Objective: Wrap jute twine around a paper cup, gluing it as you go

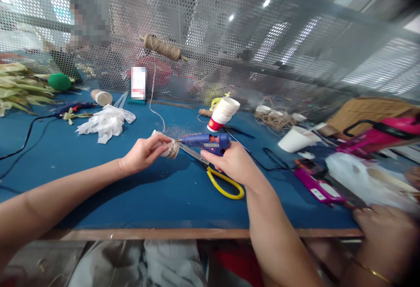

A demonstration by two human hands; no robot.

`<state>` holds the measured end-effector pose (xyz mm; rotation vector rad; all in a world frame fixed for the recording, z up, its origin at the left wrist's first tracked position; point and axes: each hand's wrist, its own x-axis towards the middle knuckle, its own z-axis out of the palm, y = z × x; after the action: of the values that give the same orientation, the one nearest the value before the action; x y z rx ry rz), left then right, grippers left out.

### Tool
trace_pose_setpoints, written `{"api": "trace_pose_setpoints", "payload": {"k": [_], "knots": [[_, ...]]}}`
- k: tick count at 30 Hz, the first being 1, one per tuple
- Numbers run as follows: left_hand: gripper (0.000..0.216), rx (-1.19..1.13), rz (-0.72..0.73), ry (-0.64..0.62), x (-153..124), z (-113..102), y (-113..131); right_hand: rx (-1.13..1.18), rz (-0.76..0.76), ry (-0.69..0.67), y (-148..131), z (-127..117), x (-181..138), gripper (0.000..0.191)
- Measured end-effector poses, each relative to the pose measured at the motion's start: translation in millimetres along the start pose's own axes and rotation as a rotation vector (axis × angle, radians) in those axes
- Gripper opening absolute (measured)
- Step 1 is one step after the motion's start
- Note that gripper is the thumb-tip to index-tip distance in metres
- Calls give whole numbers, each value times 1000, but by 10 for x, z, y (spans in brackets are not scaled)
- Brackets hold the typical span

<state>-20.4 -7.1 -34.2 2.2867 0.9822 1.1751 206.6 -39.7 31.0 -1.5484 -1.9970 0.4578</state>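
My left hand (141, 155) is closed around a small paper cup (173, 151), tipped on its side, with some twine around it. In my right hand (239, 164) is a blue glue gun (205, 141), its nozzle pointing left and at or very close to the cup's side. Whether the tip touches the cup I cannot tell. Below the glue gun lie scissors with yellow handles (226, 187), partly covered by my right hand. A strand of twine (151, 99) runs down from a twine spool (162, 47) on the mesh screen toward the cup.
Stacked paper cups (225, 113) stand behind the glue gun. At left are white plastic bags (106, 122), another glue gun (74, 108), a green ball (59, 82) and dried husks (19, 85). A co-worker's hand (387, 225) is at right, near a purple device (318, 186).
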Motion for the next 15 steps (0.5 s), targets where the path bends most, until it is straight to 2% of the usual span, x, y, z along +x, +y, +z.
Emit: {"api": "trace_pose_setpoints", "payload": {"k": [4, 9, 15], "knots": [[28, -25, -95, 16, 21, -10, -9, 61, -27, -51, -5, -20, -30, 19], [26, -42, -94, 20, 23, -13, -7, 64, 7, -107, 6, -32, -35, 18], [25, -42, -74, 20, 23, -16, 10, 53, -34, -49, -15, -47, -23, 18]]}}
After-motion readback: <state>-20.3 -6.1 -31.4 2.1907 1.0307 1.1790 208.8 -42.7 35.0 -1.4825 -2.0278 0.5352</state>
